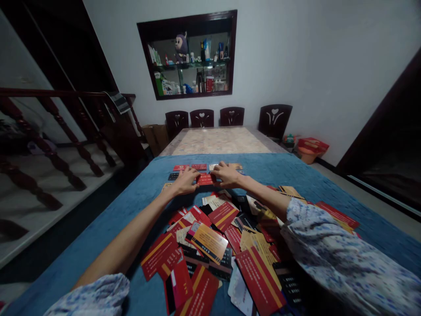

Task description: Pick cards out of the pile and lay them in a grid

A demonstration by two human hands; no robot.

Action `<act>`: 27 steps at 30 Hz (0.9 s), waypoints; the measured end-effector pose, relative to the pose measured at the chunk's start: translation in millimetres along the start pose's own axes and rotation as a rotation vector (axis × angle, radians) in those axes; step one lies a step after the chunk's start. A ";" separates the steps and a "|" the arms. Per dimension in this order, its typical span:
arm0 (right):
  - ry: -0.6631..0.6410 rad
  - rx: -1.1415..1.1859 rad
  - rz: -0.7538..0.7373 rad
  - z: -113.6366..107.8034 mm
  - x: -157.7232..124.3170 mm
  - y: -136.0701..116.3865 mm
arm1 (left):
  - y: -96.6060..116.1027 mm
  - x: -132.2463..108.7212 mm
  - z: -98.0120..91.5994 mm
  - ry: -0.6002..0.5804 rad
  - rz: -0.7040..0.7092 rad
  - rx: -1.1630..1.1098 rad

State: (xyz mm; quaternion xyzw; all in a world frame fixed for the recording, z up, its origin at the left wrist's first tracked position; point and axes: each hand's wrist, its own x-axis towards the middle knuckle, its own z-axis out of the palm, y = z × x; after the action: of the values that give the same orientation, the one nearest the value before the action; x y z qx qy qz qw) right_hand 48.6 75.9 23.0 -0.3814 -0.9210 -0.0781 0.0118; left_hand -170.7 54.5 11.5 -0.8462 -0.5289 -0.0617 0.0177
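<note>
A red card lies at the far part of the blue cloth, between my two hands. My left hand pinches its left edge with the fingertips. At its right edge are the closed fingers of my right hand. Just beyond, a row holds a red card with white marks, another red card and a gold card. A black card is left of my left hand. Nearer to me spreads a loose, overlapping heap of cards, among them a gold card and a large red card.
The blue cloth covers the near part of a stone-topped table. Dark chairs stand around its far end. A wooden railing runs along the left. A shelf niche is set in the back wall.
</note>
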 end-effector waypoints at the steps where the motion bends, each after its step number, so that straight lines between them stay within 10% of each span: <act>1: -0.004 -0.005 0.002 -1.3 4.0 -1.6 | -3.9 0.5 -0.5 0.004 -0.002 0.003; 27: -0.122 0.058 0.093 33.1 81.0 3.1 | -42.3 38.6 20.1 -0.138 -0.158 0.040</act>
State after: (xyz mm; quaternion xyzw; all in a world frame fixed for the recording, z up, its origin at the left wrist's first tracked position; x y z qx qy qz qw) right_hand -5.3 139.9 -2.7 -0.4275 -0.9031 -0.0272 -0.0295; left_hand -190.3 109.4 -5.2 -0.8035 -0.5953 0.0060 -0.0068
